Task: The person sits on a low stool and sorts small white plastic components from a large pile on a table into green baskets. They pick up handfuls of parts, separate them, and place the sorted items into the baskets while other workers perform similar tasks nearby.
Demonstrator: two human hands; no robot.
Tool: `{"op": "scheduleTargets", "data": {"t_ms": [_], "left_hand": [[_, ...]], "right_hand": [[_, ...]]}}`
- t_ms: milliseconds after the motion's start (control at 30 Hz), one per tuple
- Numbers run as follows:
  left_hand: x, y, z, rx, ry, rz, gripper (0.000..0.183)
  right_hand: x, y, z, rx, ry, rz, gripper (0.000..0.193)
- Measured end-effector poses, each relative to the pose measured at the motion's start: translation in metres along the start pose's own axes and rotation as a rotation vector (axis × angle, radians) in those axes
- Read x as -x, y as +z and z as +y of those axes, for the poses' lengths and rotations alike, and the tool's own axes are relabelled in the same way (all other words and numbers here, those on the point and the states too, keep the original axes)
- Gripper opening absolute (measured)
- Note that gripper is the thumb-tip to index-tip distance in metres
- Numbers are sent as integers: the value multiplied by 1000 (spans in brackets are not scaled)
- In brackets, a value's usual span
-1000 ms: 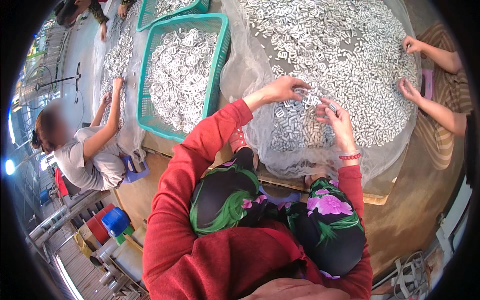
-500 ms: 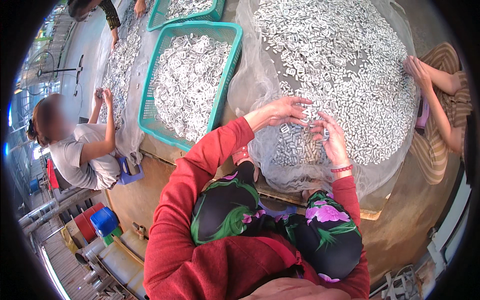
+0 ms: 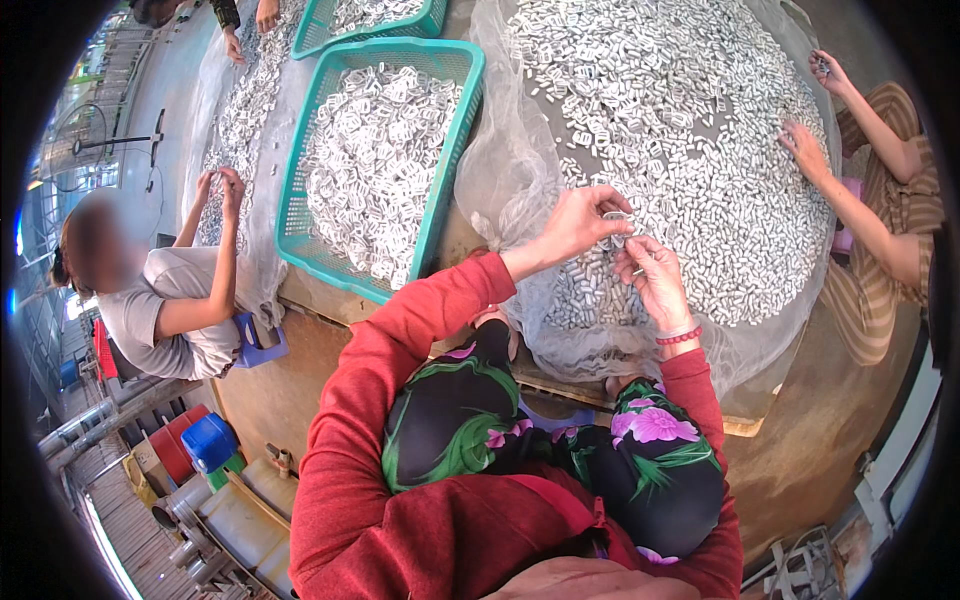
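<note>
My left hand pinches a small silvery metal buckle between thumb and fingertips. Just below and to the right, my right hand is closed in a pinch, its fingertips near that buckle. A tiny bit of something pale shows at the right fingertips, too small to name. Both hands hover over the near edge of a wide heap of small silvery metal pieces. Some pieces are short and rod-like, others are slotted buckles. The heap lies on a sheer whitish mesh cloth.
Left of the heap stands a teal plastic basket full of buckles, with another teal basket behind it. A co-worker's hand reaches the heap's right edge. Further left, another person sits at a long strip of metal pieces.
My hands have drawn closer together, from loosely spread fingers to pinches, with the buckle now in the left. The co-worker at right has parted both hands. The seated person's hands have shifted right.
</note>
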State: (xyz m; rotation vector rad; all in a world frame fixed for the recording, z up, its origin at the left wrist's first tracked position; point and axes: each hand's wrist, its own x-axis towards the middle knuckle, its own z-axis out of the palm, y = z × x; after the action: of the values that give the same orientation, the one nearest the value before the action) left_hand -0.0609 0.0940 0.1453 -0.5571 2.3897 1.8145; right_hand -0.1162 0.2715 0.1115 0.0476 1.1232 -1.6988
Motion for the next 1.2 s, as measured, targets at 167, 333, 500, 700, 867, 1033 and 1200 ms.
{"op": "scheduleTargets", "data": {"t_ms": [167,333,500,700,867,1033,1200], "left_hand": [[-6,-17,-7,614,-184,-6,21],[-5,-21,-9,507,6,-241,26],[1,-5,4,-214,399,-135,30],[7,-6,-3,-265,407,-91,23],[12,9,-14,-754,402,-57,22],[19,4,-4,-296,418,-96,34],[1,7,-26,-158,384,-173,36]], "right_hand": [[2,1,-2,112,-78,124,14],[7,9,-16,124,-127,176,15],[-1,8,-21,199,-139,172,18],[6,26,-21,319,-170,249,31],[5,-6,-4,345,-196,299,26],[11,11,-14,419,-207,234,19],[15,27,-19,391,-222,186,22]]}}
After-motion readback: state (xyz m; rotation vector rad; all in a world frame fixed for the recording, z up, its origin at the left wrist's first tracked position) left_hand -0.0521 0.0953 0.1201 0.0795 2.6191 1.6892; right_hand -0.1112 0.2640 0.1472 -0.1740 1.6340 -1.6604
